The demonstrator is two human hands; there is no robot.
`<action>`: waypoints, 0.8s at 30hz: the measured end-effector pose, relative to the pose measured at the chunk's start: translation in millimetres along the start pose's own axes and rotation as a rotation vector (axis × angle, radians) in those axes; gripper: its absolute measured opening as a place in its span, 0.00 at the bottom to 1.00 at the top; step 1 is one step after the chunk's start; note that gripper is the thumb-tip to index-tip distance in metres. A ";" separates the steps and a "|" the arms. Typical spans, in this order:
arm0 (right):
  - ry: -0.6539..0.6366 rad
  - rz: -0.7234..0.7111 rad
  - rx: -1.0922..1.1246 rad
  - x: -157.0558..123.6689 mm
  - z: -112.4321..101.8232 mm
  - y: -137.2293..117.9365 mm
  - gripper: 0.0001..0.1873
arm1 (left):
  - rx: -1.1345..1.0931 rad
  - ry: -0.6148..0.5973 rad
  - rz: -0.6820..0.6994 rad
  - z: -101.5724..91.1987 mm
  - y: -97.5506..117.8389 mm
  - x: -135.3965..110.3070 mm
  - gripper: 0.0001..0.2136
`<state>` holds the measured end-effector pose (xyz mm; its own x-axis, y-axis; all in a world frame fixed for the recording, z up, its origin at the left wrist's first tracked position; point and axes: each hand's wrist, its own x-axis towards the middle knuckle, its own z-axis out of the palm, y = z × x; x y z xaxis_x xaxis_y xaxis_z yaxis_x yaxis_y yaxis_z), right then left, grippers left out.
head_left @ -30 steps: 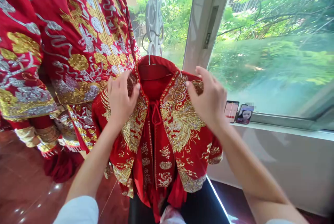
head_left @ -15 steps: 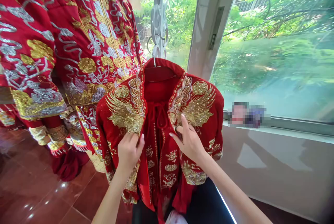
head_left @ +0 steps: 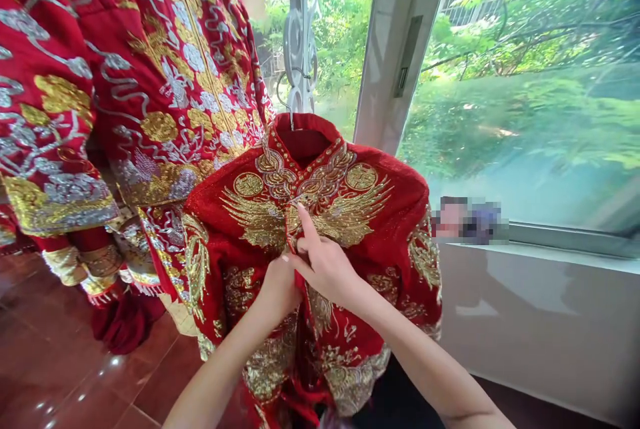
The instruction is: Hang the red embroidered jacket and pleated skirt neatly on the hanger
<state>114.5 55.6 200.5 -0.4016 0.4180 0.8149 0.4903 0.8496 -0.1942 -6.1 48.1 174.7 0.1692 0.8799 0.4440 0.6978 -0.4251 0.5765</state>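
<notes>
A red jacket (head_left: 400,229) with gold embroidery hangs in front of me on a metal-hooked hanger (head_left: 291,119). Its two front edges meet at the chest, below the stand-up collar. My left hand (head_left: 280,282) is closed on the front edge on the left side; its fingertips are partly hidden behind my right hand. With the thumb and bent fingers, my right hand (head_left: 325,266) grips the other front edge. Its index finger points up along the embroidered chest. Both hands are close together at the middle of the jacket.
On the left hang larger red garments (head_left: 117,82) with gold and silver embroidery, above a red tiled floor (head_left: 55,336). Behind the jacket stands a window frame (head_left: 387,49). A blurred-out item (head_left: 467,220) sits on the sill at right, above a pale wall (head_left: 540,322).
Both hands have moved inward, drawing the jacket's front edges together. The inner red garment with its tie is now mostly covered. The view has shifted slightly.
</notes>
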 end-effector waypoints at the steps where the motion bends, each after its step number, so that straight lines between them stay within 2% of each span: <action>1: 0.062 -0.021 -0.023 -1.4 -10.5 4.8 0.37 | 0.044 0.002 0.056 -15.3 -0.4 -1.6 0.08; 2: 0.163 -0.041 -0.062 -2.0 -26.3 10.6 0.34 | 0.104 0.044 0.132 -34.3 0.7 -2.2 0.07; 3: 0.285 -0.055 -0.123 -1.4 -46.0 18.3 0.31 | 0.170 0.143 0.224 -56.1 2.7 -1.2 0.06; 5: 0.497 0.001 -0.306 4.4 -89.4 41.4 0.25 | 0.340 0.523 0.365 -102.4 6.4 7.0 0.07; 6: 0.513 0.048 -0.366 9.0 -109.0 57.0 0.22 | 0.423 0.629 0.384 -124.1 6.6 14.3 0.08; 7: 0.463 0.085 -0.354 14.0 -125.1 74.6 0.20 | 0.470 0.648 0.365 -143.1 5.1 22.9 0.11; 8: 0.367 0.129 -0.274 18.5 -136.6 93.3 0.19 | 0.482 0.604 0.319 -158.6 1.8 32.1 0.15; 10: 0.156 0.240 0.026 24.7 -146.0 128.9 0.20 | 0.372 0.391 0.221 -178.3 -9.1 48.8 0.20; 12: 0.088 0.345 0.272 26.9 -142.4 155.5 0.22 | 0.169 0.186 0.145 -185.4 -21.9 59.6 0.22; 14: 0.127 0.432 0.402 27.5 -134.8 169.8 0.24 | -0.019 0.088 0.096 -185.3 -32.8 65.2 0.22; 17: 0.141 0.579 0.559 28.0 -128.2 173.7 0.26 | -0.230 0.076 -0.009 -179.8 -46.6 69.8 0.21; 20: 0.128 0.766 0.671 25.6 -129.7 171.6 0.25 | -0.424 0.096 -0.154 -170.4 -64.2 71.7 0.22; 22: 0.106 0.843 0.660 22.4 -134.6 171.0 0.25 | -0.503 0.138 -0.224 -164.4 -77.8 69.6 0.23; 24: 0.077 0.811 0.533 21.4 -143.0 169.0 0.27 | -0.527 0.182 -0.258 -163.5 -87.8 67.2 0.23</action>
<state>299.3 162.1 263.1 -0.0353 0.9343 0.3548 0.1738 0.3554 -0.9184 -169.8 109.8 266.0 -0.1128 0.9378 0.3283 0.2548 -0.2921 0.9218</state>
